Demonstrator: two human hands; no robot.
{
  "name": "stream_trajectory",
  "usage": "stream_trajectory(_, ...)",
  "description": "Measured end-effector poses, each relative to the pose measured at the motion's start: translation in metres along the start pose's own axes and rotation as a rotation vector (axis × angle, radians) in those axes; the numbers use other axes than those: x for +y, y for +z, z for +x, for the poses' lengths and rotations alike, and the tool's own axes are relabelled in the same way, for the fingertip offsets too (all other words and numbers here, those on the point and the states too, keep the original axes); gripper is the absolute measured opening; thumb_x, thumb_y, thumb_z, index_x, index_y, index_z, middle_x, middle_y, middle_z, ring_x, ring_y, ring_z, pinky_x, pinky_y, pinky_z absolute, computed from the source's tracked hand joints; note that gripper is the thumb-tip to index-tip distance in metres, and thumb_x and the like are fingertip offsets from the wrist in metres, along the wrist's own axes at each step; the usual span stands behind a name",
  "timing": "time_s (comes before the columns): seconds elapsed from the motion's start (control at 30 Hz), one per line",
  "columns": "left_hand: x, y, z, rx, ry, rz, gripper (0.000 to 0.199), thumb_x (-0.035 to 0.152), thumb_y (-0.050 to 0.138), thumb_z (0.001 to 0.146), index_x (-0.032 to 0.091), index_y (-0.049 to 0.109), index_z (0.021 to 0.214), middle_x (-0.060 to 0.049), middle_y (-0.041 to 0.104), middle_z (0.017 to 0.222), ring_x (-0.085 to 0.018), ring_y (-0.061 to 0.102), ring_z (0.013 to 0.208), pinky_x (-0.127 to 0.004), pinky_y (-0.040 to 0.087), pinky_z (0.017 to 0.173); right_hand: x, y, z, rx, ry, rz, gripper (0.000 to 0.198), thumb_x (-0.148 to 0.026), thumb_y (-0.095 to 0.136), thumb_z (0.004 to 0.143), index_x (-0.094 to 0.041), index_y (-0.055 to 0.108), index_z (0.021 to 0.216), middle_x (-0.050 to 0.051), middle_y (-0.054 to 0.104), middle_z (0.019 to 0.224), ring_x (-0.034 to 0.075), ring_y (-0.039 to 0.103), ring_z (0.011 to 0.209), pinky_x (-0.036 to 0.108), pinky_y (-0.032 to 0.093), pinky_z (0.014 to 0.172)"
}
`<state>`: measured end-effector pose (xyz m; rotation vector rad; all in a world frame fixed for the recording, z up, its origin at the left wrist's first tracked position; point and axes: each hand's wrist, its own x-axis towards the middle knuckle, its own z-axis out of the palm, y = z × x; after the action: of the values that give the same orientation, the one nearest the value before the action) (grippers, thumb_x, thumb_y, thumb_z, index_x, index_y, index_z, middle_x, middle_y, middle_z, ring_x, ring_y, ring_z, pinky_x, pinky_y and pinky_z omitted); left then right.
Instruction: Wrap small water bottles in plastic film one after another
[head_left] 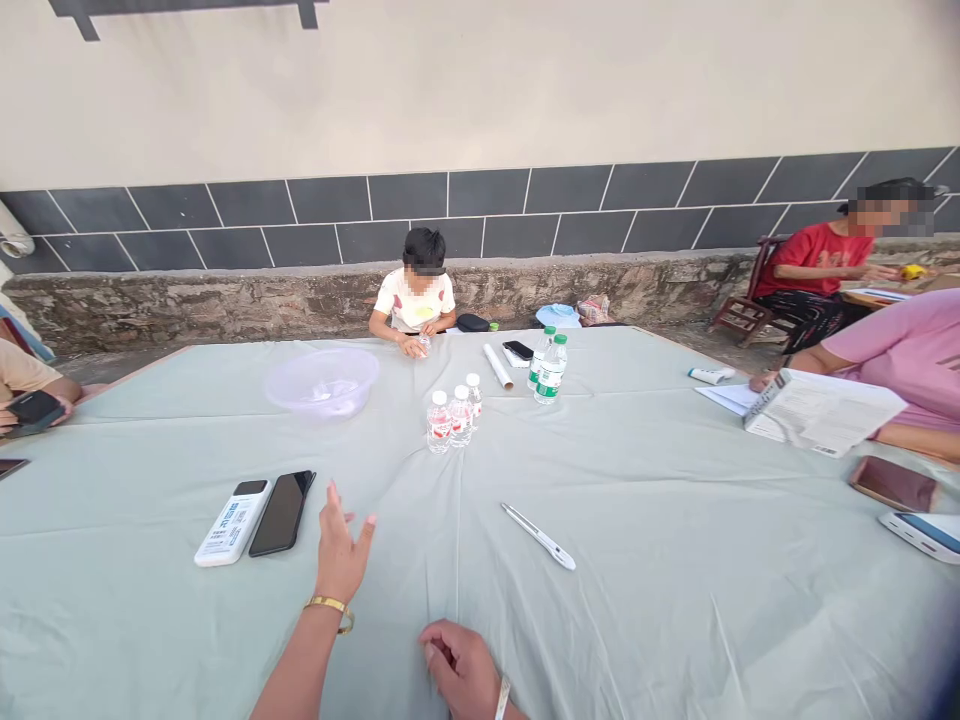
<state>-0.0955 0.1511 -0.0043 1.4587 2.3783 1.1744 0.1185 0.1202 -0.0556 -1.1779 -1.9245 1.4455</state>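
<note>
My left hand [341, 550] is raised just above the pale green tablecloth [675, 600], fingers spread, holding nothing; a gold bracelet circles its wrist. A black phone [281, 513] and a white power bank [232, 522] lie just left of it. My right hand [459, 665] rests on the cloth near the front edge, fingers curled, with nothing in it. A white pen [538, 536] lies to the right of both hands.
Three small water bottles [454, 417] stand mid-table, two larger green-labelled bottles [547, 368] behind. A clear plastic bowl [322, 380] sits left. A child sits at the far side; other people sit at the left and right edges with papers [821, 410] and phones.
</note>
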Motion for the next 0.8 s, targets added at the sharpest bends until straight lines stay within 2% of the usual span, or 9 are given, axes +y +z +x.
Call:
stream_trajectory(0.07, 0.006, 0.003, -0.006, -0.038, 0.048, 0.125, 0.084, 0.060, 0.049, 0.077, 0.020, 0.019, 0.145, -0.018, 0.016, 0.152, -0.036, 0.024, 0.137, -0.054, 0.036, 0.100, 0.000, 0.000, 0.000, 0.007, -0.001, -0.015, 0.019, -0.025, 0.048, 0.077, -0.018, 0.065, 0.081, -0.003, 0.052, 0.058, 0.011, 0.047, 0.053, 0.023, 0.040, 0.057)
stream_trajectory(0.13, 0.007, 0.004, -0.010, -0.072, 0.079, 0.287, 0.078, 0.060, 0.056, 0.072, 0.025, 0.035, 0.139, -0.014, 0.013, 0.154, -0.040, 0.002, 0.140, -0.065, 0.018, 0.105, 0.000, 0.000, 0.000, 0.014, -0.003, -0.028, 0.018, -0.025, 0.048, 0.078, -0.018, 0.065, 0.081, -0.003, 0.053, 0.058, 0.011, 0.047, 0.054, 0.023, 0.040, 0.058)
stream_trajectory(0.23, -0.004, 0.000, -0.010, -0.084, 0.086, 0.350, 0.036, 0.052, 0.043, 0.084, 0.028, 0.068, 0.090, -0.011, 0.058, 0.124, -0.036, 0.036, 0.130, -0.062, 0.015, 0.108, 0.001, 0.001, -0.002, 0.008, -0.005, -0.037, 0.018, -0.024, 0.048, 0.078, -0.018, 0.064, 0.080, -0.003, 0.053, 0.059, 0.012, 0.046, 0.054, 0.023, 0.040, 0.057)
stream_trajectory(0.33, -0.021, -0.007, -0.006, -0.065, 0.022, 0.289, 0.054, 0.043, 0.019, 0.093, 0.026, 0.060, 0.061, -0.007, 0.065, 0.067, -0.023, 0.064, 0.080, -0.044, 0.042, 0.093, 0.001, 0.000, -0.002, 0.009, -0.008, -0.047, 0.018, -0.024, 0.048, 0.079, -0.018, 0.064, 0.080, -0.003, 0.053, 0.059, 0.012, 0.047, 0.055, 0.023, 0.040, 0.058)
stream_trajectory(0.43, -0.031, -0.011, -0.004, -0.049, -0.037, 0.263, 0.051, 0.040, 0.014, 0.093, 0.021, 0.062, 0.090, -0.006, 0.063, 0.065, -0.021, 0.063, 0.067, -0.034, 0.048, 0.067, 0.000, -0.001, -0.002, 0.009, -0.006, -0.057, 0.018, -0.023, 0.047, 0.079, -0.018, 0.064, 0.081, -0.003, 0.053, 0.059, 0.012, 0.047, 0.055, 0.023, 0.040, 0.059)
stream_trajectory(0.5, -0.032, -0.010, -0.006, -0.043, -0.063, 0.250, 0.050, 0.037, 0.016, 0.093, 0.014, 0.046, 0.125, -0.009, 0.066, 0.080, -0.023, 0.064, 0.071, -0.034, 0.048, 0.063, 0.000, -0.001, -0.001, 0.003, 0.002, -0.057, 0.018, -0.023, 0.046, 0.080, -0.018, 0.064, 0.082, -0.003, 0.053, 0.060, 0.012, 0.047, 0.055, 0.023, 0.040, 0.059)
stream_trajectory(0.63, -0.033, -0.004, -0.016, 0.019, -0.111, 0.448, 0.074, 0.041, 0.037, 0.086, 0.013, 0.005, 0.147, -0.025, 0.043, 0.133, -0.036, 0.049, 0.119, -0.045, 0.047, 0.083, -0.002, -0.001, -0.003, -0.003, 0.003, -0.053, 0.018, -0.023, 0.046, 0.079, -0.018, 0.064, 0.080, -0.003, 0.052, 0.059, 0.011, 0.047, 0.055, 0.023, 0.040, 0.058)
stream_trajectory(0.73, -0.038, 0.000, -0.021, 0.050, -0.135, 0.622, 0.078, 0.052, 0.043, 0.083, 0.019, 0.011, 0.147, -0.023, 0.012, 0.151, -0.041, 0.010, 0.139, -0.064, 0.024, 0.101, -0.003, -0.001, -0.004, 0.004, -0.007, -0.055, 0.018, -0.022, 0.046, 0.079, -0.017, 0.063, 0.079, -0.003, 0.051, 0.058, 0.011, 0.046, 0.054, 0.023, 0.039, 0.058)
stream_trajectory(0.8, -0.044, 0.000, -0.021, 0.018, -0.172, 0.620, 0.078, 0.059, 0.041, 0.082, 0.020, 0.019, 0.146, -0.022, 0.011, 0.153, -0.041, 0.004, 0.140, -0.068, 0.017, 0.102, -0.004, -0.001, -0.005, 0.009, -0.020, -0.063, 0.018, -0.022, 0.046, 0.079, -0.017, 0.064, 0.080, -0.003, 0.052, 0.060, 0.012, 0.047, 0.055, 0.023, 0.040, 0.058)
